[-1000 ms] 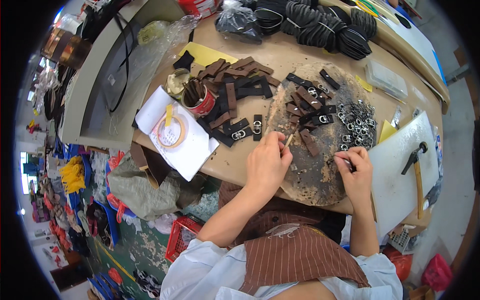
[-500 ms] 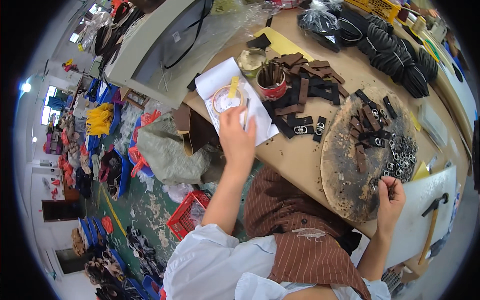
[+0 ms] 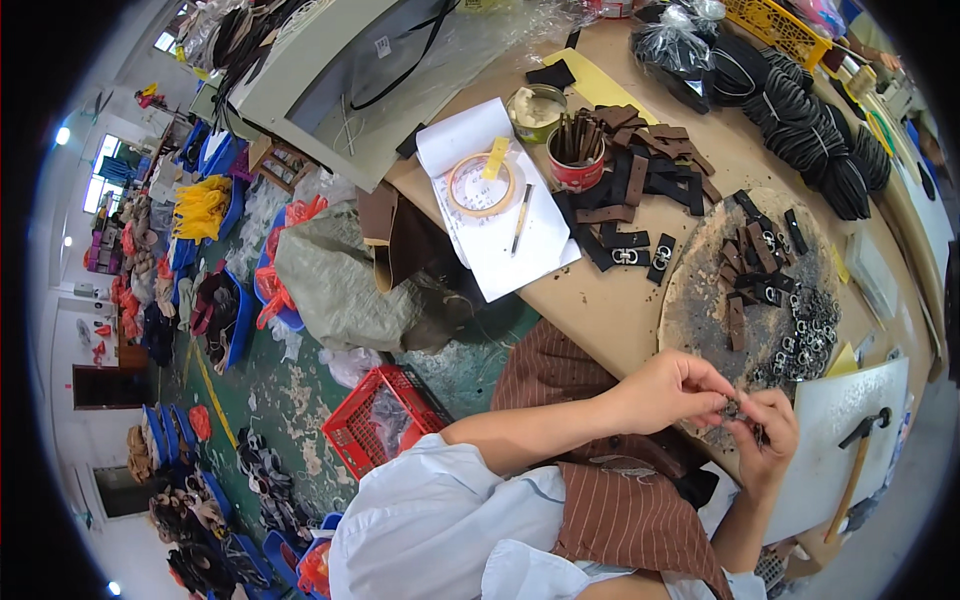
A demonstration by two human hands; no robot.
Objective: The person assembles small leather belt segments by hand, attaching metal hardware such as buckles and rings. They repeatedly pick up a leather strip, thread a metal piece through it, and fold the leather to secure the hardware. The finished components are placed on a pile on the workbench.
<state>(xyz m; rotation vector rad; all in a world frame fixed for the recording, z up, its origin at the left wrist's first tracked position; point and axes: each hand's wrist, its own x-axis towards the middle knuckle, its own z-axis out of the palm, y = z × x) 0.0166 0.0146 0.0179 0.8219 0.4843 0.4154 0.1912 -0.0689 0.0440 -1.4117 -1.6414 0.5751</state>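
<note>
Over the near edge of the round worn board point(image 3: 688, 310), my left hand point(image 3: 672, 392) and my right hand point(image 3: 765, 438) meet fingertip to fingertip. Both pinch a small dark metal piece point(image 3: 732, 408), mostly covered by the fingers, so its exact kind cannot be made out. Just beyond lies a heap of metal buckles point(image 3: 803, 335) on the board. Short brown and black strap pieces point(image 3: 736, 322), some fitted with buckles, are spread beside the heap. Left of the board, a black strap with a buckle point(image 3: 661, 258) rests on the table.
A notepad point(image 3: 500, 270) carries a tape roll point(image 3: 480, 212) and a pen point(image 3: 522, 218). Behind it stand a red can point(image 3: 576, 174) of thin sticks and an open jar point(image 3: 538, 112) of pale paste. A hammer point(image 3: 857, 465) lies on a white slab point(image 3: 815, 420) at right.
My left hand has left the notepad and come right to join my right hand at the small metal piece. The pen now lies on the notepad. The view has shifted slightly.
</note>
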